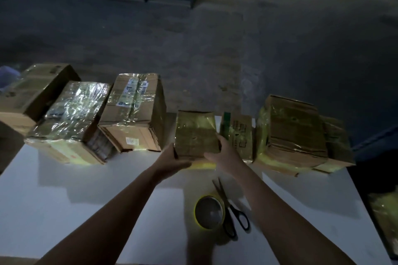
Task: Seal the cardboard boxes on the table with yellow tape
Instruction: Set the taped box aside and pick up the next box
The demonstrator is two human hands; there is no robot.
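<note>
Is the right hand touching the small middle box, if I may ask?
Touching. Head view shows the right hand gripping the small middle box at its right edge.

All cardboard boxes [133, 112] brown under glossy yellow-tinted tape. Yellow-rimmed tape roll [196, 214], grey centre; scissors [224, 196] black. White worktop [64, 200], mottled grey floor [215, 38].

We see a white table [64, 200] carrying a row of taped cardboard boxes [133, 114] along its far edge. Nearer, right of centre, a yellow tape roll [210, 212] lies touching black scissors [230, 206].
</note>
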